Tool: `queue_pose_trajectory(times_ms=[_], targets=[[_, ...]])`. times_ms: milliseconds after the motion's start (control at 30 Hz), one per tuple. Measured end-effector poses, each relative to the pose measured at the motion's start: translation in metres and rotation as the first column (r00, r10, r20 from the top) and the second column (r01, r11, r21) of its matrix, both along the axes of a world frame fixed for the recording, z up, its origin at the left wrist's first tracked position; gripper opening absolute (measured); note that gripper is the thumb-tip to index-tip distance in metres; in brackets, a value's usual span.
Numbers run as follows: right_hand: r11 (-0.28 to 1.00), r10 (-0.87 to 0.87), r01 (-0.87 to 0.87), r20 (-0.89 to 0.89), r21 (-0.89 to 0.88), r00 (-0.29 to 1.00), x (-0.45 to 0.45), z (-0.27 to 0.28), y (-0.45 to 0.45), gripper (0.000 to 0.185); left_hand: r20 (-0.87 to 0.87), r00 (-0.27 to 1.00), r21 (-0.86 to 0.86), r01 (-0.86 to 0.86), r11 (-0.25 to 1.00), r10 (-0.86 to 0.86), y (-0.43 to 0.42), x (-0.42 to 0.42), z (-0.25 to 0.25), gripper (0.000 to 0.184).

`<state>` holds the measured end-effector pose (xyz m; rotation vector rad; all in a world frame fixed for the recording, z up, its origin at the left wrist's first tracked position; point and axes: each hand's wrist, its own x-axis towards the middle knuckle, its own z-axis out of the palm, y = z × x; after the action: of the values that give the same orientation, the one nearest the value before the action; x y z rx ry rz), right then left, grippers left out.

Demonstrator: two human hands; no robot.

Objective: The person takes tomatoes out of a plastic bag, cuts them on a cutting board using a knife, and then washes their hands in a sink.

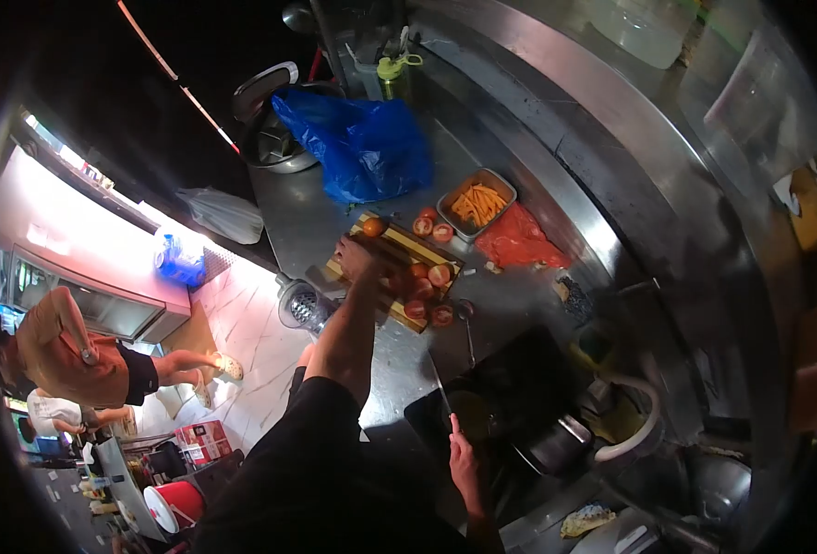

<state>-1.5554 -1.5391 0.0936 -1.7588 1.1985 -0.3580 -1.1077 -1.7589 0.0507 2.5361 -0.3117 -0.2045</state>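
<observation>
My left hand (364, 260) reaches over the striped wooden cutting board (417, 245). Its fingers are partly hidden, so whether it grips anything is unclear. A whole tomato (374, 226) lies at the board's far end, just beyond this hand. Cut tomato pieces (439, 275) lie on the board to its right, and a tomato half (441, 316) rests by the board's edge. More tomato halves (441, 232) sit on the steel counter beyond the board. Lower right, my right hand (462, 452) is closed round the handle of a knife (444, 395), its blade pointing toward the board.
A metal container of orange strips (478, 205) stands near a red plastic bag (522, 238). Farther back are a blue bag (362, 148) and a pot (284, 152). A grater (303, 307) sits at the counter's left edge; a spoon (466, 319) lies right. Another person (76, 351) stands at left.
</observation>
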Motion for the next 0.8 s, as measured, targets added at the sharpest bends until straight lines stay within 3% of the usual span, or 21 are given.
queue_pose_trajectory(times_ms=[100, 167, 200, 267, 300, 367, 433, 500, 600, 700, 800], targets=[[0.999, -0.023, 0.025, 0.058, -0.033, 0.998, -0.007, 0.001, -0.004, 0.04, 0.127, 0.991, 0.011, 0.041, 0.999, -0.043, -0.005, 0.009, -0.016, 0.051], [0.998, -0.053, 0.059, 0.144, -0.034, 0.988, -0.006, 0.003, -0.006, 0.04, 0.189, 0.981, -0.061, -0.029, 0.998, 0.04, -0.009, 0.008, -0.023, 0.038], [0.999, -0.038, 0.038, 0.095, 0.005, 0.995, -0.007, 0.007, -0.008, 0.041, 0.219, 0.972, -0.101, -0.063, 0.993, 0.084, -0.011, 0.007, -0.022, 0.032], [0.996, 0.007, -0.007, 0.001, 0.084, 1.0, -0.006, 0.027, -0.017, 0.042, 0.165, 0.985, -0.515, 0.123, 0.848, -0.042, -0.004, -0.024, 0.006, 0.033], [0.995, 0.015, -0.009, 0.053, -0.096, 0.998, 0.0, 0.034, -0.023, 0.042, 0.16, 0.981, -0.689, 0.192, 0.699, -0.112, 0.005, -0.042, 0.021, 0.034], [0.989, -0.016, 0.029, 0.089, -0.146, 0.996, 0.011, 0.037, -0.03, 0.042, 0.094, 0.946, -0.759, 0.27, 0.593, -0.311, 0.035, -0.072, 0.027, 0.038], [0.99, -0.043, 0.056, 0.095, -0.129, 0.995, 0.015, 0.033, -0.027, 0.041, -0.095, 0.875, -0.802, 0.216, 0.557, -0.475, 0.077, -0.11, 0.052, 0.039], [0.996, -0.065, 0.069, 0.074, -0.058, 0.995, 0.019, 0.02, -0.028, 0.04, 0.096, 0.882, -0.785, 0.352, 0.51, -0.462, 0.106, -0.131, 0.026, 0.041], [0.995, 0.027, -0.016, 0.112, -0.097, 0.993, 0.031, 0.032, -0.041, 0.039, -0.116, 0.866, -0.536, 0.357, 0.765, -0.486, 0.148, -0.141, 0.021, 0.044], [0.986, 0.107, -0.108, -0.015, -0.128, 0.994, 0.045, 0.034, -0.051, 0.036, -0.028, 0.906, -0.513, 0.349, 0.784, -0.422, 0.16, -0.14, 0.012, 0.042], [0.955, 0.127, -0.134, -0.042, -0.265, 0.991, 0.053, 0.026, -0.056, 0.035, 0.109, 0.841, -0.453, 0.517, 0.726, -0.53, 0.153, -0.127, 0.009, 0.037]])
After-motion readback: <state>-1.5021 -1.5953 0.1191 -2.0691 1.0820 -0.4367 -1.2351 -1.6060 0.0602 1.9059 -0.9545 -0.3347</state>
